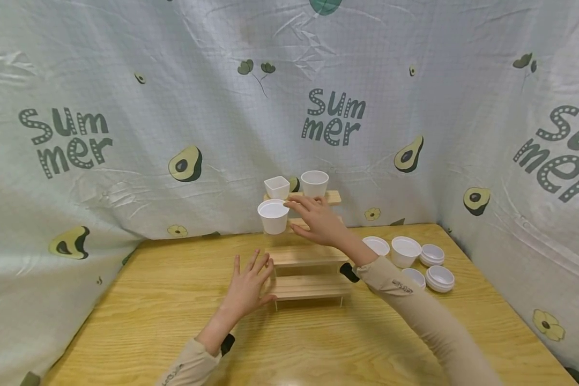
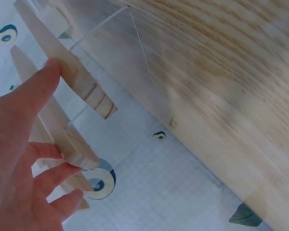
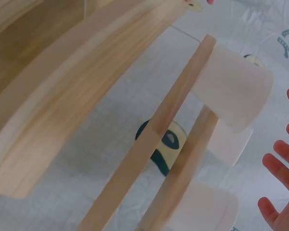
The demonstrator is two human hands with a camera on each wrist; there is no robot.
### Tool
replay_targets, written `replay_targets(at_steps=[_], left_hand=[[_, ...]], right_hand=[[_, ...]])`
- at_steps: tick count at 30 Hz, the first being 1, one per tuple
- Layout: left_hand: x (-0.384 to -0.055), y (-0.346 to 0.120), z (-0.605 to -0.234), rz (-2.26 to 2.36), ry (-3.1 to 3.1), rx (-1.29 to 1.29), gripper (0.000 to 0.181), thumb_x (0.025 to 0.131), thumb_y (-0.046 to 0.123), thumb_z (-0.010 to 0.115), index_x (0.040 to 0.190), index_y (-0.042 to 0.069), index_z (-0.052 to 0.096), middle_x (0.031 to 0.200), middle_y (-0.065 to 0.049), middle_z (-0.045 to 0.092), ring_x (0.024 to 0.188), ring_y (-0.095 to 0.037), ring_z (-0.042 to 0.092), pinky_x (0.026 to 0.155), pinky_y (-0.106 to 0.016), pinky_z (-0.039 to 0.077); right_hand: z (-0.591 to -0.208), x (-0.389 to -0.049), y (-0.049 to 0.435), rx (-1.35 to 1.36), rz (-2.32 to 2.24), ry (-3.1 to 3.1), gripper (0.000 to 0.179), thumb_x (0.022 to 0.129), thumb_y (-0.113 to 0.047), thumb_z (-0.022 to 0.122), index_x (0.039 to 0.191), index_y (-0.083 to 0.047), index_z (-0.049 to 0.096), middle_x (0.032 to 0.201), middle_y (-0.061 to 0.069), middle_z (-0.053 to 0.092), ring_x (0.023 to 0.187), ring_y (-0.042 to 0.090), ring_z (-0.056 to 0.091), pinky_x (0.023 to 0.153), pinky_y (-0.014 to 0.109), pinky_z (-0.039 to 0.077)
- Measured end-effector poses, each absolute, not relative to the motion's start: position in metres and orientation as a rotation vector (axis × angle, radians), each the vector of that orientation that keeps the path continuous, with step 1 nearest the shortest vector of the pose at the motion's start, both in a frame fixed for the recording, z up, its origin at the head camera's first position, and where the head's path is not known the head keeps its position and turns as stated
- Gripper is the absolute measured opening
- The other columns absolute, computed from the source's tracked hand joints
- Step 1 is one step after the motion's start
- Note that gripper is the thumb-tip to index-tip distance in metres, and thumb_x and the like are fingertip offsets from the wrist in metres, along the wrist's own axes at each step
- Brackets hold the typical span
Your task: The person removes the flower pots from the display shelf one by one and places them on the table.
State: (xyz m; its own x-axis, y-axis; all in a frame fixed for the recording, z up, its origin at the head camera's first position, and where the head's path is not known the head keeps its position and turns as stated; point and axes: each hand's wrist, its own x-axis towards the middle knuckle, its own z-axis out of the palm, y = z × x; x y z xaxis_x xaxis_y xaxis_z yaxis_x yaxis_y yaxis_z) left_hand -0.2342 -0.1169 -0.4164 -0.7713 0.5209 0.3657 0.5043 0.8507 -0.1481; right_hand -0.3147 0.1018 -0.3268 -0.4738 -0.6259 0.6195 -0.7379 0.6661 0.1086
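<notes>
A tiered wooden display shelf (image 1: 313, 288) with clear side supports stands on the table. My left hand (image 1: 243, 289) is at its left end, fingers spread. In the left wrist view its thumb touches one board (image 2: 79, 82) and its fingertips rest at the end of another board (image 2: 79, 151). A round white cup (image 1: 273, 219) sits at the left of the second board from the top. Beside that cup, my right hand (image 1: 318, 222) hovers with fingers extended; the right wrist view shows its fingers apart from the cup (image 3: 233, 89). A square white cup (image 1: 277, 187) and another round cup (image 1: 314, 185) occupy the top board.
Several white cups and bowls (image 1: 406, 252) are grouped on the table (image 1: 188, 305) to the right of the shelf, partly behind the right forearm. A printed cloth (image 1: 140, 134) hangs behind the table and along its sides, close behind the top board.
</notes>
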Motion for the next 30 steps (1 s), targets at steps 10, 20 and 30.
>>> replay_targets(at_steps=[10, 20, 30], left_hand=[[-0.233, -0.113, -0.416, 0.053, -2.624, -0.782, 0.078, 0.069, 0.056, 0.065, 0.129, 0.011, 0.045, 0.138, -0.008, 0.041, 0.132, -0.031, 0.031, 0.099, -0.064, 0.024], [-0.235, -0.116, -0.417, 0.061, -2.613, -0.773, 0.077, 0.068, 0.056, 0.065, 0.128, 0.012, 0.045, 0.137, -0.008, 0.042, 0.132, -0.03, 0.031, 0.098, -0.064, 0.025], [-0.235, -0.118, -0.418, 0.065, -2.631, -0.772, 0.078, 0.069, 0.056, 0.064, 0.13, 0.012, 0.044, 0.139, -0.008, 0.04, 0.132, -0.03, 0.031, 0.099, -0.064, 0.024]], right_hand=[[-0.315, -0.314, 0.081, 1.031, 0.156, -2.354, 0.05, 0.085, -0.037, 0.056, 0.129, -0.017, 0.045, 0.133, 0.007, 0.045, 0.12, 0.025, 0.044, 0.092, 0.045, 0.032], [-0.314, -0.325, 0.063, 1.063, 0.116, -2.421, 0.05, 0.088, -0.039, 0.052, 0.132, -0.018, 0.043, 0.14, 0.004, 0.038, 0.127, 0.021, 0.036, 0.097, 0.049, 0.031], [-0.316, -0.333, 0.051, 1.062, 0.086, -2.449, 0.051, 0.089, -0.042, 0.048, 0.134, -0.019, 0.041, 0.142, 0.003, 0.037, 0.129, 0.018, 0.034, 0.096, 0.051, 0.031]])
